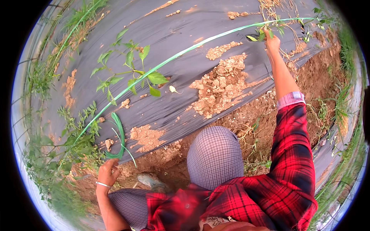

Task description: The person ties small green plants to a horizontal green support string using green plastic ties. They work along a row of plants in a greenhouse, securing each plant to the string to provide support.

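A long green plastic twine (179, 54) runs in a taut line across the bed, passing over a leafy pepper plant (134, 70). At the far right end, my right hand (272, 42) has its fingers curled at another pepper plant (280, 29), just under the twine; its grip on the leaves or stem is partly hidden. My left hand (108, 172) is low on the left, fingers bent, with fingertips at the lower end of a coil of green twine (120, 135). Whether they hold the coil is unclear. A loose end of the coil trails beside the hand.
Black plastic mulch (176, 31) covers the bed, with soil clods (221, 82) on top. Dry roots (271, 8) lie near the right hand. A bare soil furrow (260, 112) runs below my knee (215, 156). Dense foliage (49, 161) stands at left, grass (347, 57) at right.
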A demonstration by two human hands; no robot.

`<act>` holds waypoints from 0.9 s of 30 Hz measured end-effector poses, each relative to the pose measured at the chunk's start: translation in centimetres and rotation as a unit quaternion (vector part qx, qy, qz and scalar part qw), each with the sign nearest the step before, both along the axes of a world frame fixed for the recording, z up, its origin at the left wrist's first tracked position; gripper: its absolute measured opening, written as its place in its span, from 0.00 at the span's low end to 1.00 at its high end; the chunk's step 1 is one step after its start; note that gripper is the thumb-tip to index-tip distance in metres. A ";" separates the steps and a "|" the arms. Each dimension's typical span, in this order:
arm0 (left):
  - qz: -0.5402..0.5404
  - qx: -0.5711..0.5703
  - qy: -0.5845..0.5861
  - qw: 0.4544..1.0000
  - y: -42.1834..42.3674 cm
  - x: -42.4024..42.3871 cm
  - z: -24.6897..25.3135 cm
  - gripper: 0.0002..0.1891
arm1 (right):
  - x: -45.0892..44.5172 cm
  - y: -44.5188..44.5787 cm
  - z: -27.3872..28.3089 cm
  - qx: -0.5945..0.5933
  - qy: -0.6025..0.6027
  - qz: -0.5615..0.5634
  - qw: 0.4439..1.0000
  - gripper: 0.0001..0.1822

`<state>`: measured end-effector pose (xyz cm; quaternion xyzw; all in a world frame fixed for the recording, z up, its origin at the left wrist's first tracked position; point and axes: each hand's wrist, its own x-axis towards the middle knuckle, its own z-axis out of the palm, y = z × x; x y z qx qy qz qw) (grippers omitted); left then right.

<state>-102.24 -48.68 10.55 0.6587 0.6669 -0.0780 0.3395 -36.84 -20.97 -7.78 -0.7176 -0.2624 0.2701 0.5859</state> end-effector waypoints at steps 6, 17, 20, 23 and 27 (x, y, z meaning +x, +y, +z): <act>-0.004 0.002 -0.001 1.000 -0.4 -0.7 0.0 0.20 | 0.2 0.6 0.5 0.019 0.102 -0.003 0.995 0.06; -0.002 0.000 0.004 1.000 -0.2 -0.8 0.1 0.20 | 1.8 1.1 0.6 -0.016 0.209 0.048 0.977 0.07; 0.004 0.004 -0.005 1.000 -0.2 -1.0 0.0 0.19 | 2.6 0.4 -0.8 -0.014 0.253 -0.008 0.967 0.08; 0.006 0.007 -0.009 1.000 -0.5 -1.2 0.1 0.19 | 2.5 -1.2 -0.6 -0.060 0.260 -0.033 0.963 0.08; 0.003 0.015 -0.009 1.000 -0.5 -1.0 0.1 0.19 | 2.4 -4.1 -0.7 -0.092 0.235 -0.099 0.963 0.09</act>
